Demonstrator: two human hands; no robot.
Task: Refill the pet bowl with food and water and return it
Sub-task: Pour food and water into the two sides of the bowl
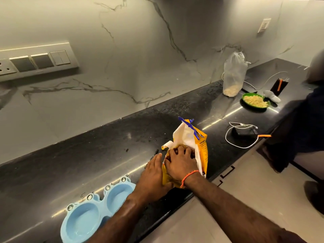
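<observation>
The blue double bowl (91,214) lies on the black counter (108,142) at its front edge, both wells bare of food, the left forearm crossing over its right side. Just right of the bowl stands the yellow food bag (189,142), open at the top with its white lining showing. The right hand (178,163) reaches into the mouth of the bag, fingers spread and bent down into the brown kibble; whether they have closed on any I cannot tell. The left hand (152,174) lies against the bag's left side, fingers fairly straight, steadying it. Right of the bag a white cable (240,146) loops around a black charger. Farther right sit a green plate (255,102) of pale grains and a clear plastic bag (234,76).
</observation>
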